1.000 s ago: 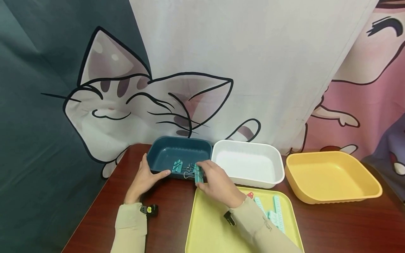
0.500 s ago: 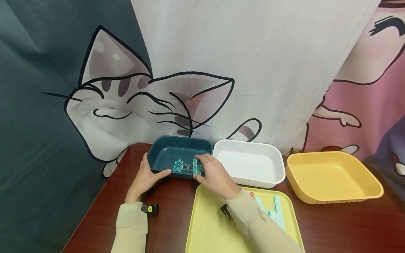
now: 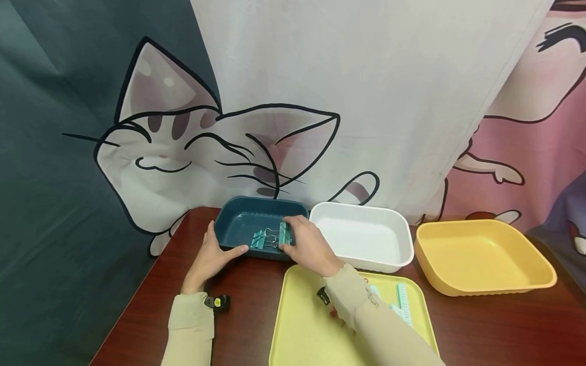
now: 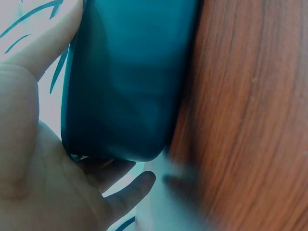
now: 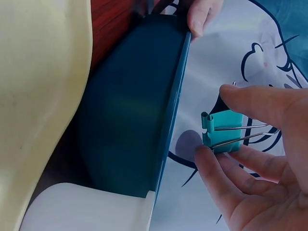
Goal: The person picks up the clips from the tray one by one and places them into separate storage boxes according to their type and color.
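In the head view my right hand [image 3: 312, 246] pinches a teal binder clip [image 3: 285, 233] between thumb and fingers, over the front right part of a dark blue bin [image 3: 249, 207]. The right wrist view shows this clip [image 5: 230, 126] above the bin's rim, its wire handles toward the palm. Another teal binder clip [image 3: 258, 240] lies inside the bin, near the front wall. My left hand [image 3: 207, 260] holds the bin's front left corner. Its thumb lies along the front rim, and its fingers reach round the left side, as the left wrist view shows.
A white bin [image 3: 361, 236] stands directly right of the blue one, and a yellow bin [image 3: 480, 254] farther right. In front is a yellow tray [image 3: 297, 325] with mint-green clips [image 3: 403, 300] and small red items [image 3: 333, 312], partly covered by my right arm. A printed curtain hangs behind.
My right hand has moved slightly up and forward with the binder clip, from the bin's front rim to over its inside. The left hand stays on the corner.
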`<state>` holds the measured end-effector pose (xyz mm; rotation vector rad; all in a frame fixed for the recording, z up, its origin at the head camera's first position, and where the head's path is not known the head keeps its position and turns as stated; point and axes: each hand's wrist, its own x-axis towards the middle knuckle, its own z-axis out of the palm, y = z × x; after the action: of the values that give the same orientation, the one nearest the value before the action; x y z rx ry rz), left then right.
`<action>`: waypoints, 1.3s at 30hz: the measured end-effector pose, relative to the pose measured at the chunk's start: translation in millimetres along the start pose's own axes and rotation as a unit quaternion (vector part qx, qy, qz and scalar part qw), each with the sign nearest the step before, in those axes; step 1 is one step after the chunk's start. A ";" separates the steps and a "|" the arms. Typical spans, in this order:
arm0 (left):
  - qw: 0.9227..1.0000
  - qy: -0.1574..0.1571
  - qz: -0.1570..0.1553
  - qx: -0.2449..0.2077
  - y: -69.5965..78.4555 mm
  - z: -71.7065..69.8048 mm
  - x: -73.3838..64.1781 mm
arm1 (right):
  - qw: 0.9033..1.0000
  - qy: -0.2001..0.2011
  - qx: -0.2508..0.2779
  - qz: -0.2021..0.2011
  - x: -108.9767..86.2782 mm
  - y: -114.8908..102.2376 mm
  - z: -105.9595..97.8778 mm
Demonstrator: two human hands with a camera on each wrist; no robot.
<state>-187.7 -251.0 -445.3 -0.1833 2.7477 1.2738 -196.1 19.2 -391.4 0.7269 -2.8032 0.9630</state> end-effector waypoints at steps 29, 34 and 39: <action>1.000 0.001 0.004 -0.011 -1.5 -0.3 -0.3 | 0.999 -0.018 0.003 0.048 42.2 10.8 12.7; 1.000 -0.001 0.004 -0.009 -1.5 0.3 -0.6 | 0.998 -0.031 0.000 0.062 49.1 14.5 17.5; 1.000 0.001 0.007 -0.005 -0.5 0.2 0.5 | 0.997 -0.029 0.001 0.075 54.2 18.1 21.0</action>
<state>-188.0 -251.2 -445.8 -0.1682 2.7494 1.2921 -251.0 -3.1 -405.6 0.5598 -2.9432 0.9818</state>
